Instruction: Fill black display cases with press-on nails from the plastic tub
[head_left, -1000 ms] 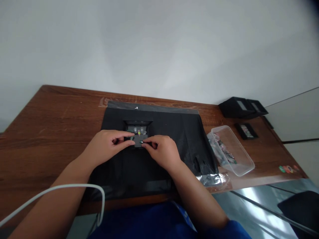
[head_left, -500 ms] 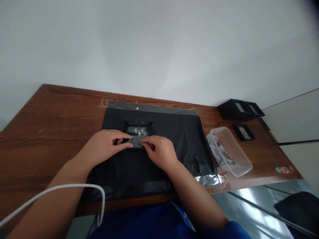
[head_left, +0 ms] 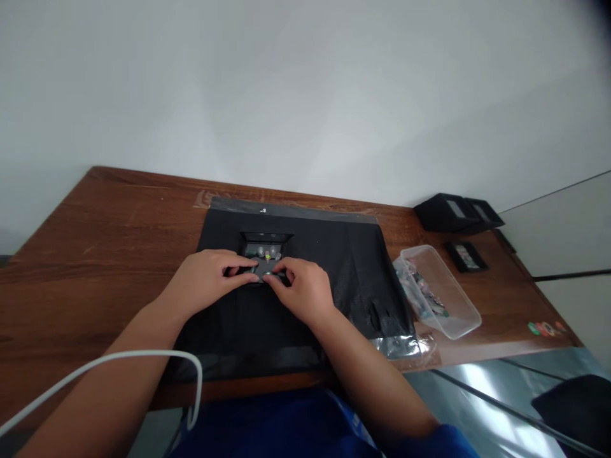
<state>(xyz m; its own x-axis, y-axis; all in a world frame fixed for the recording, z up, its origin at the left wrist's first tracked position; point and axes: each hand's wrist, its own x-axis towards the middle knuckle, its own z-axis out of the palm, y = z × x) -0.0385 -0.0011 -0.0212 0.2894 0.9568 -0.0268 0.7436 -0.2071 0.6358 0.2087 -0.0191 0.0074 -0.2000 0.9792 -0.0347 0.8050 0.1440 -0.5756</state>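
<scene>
My left hand (head_left: 210, 278) lies at the left side of a small black box (head_left: 266, 238). Its thumb and index finger are curved around a small dark green piece (head_left: 252, 270). From the right, my right hand (head_left: 303, 285) reaches over the box, thumb and index finger bent toward each other at a small shiny piece (head_left: 268, 273); its kind is too small to make out. Along the box's far part sit clear round pieces (head_left: 260, 251) and a yellow-green piece (head_left: 268, 257). Fingers hide the box's near corners.
Under the box a black plastic sheet (head_left: 344, 273) covers part of the wooden table (head_left: 119, 235). A clear plastic tub (head_left: 453, 299) with small packets stands right. Beyond it are black boxes (head_left: 446, 213) and a flat black case (head_left: 465, 256). A white cable (head_left: 143, 353) crosses my left forearm.
My left fingertips have shifted slightly right, over the box. The right thumb has moved a little left, and the gap between right thumb and index finger looks wider.
</scene>
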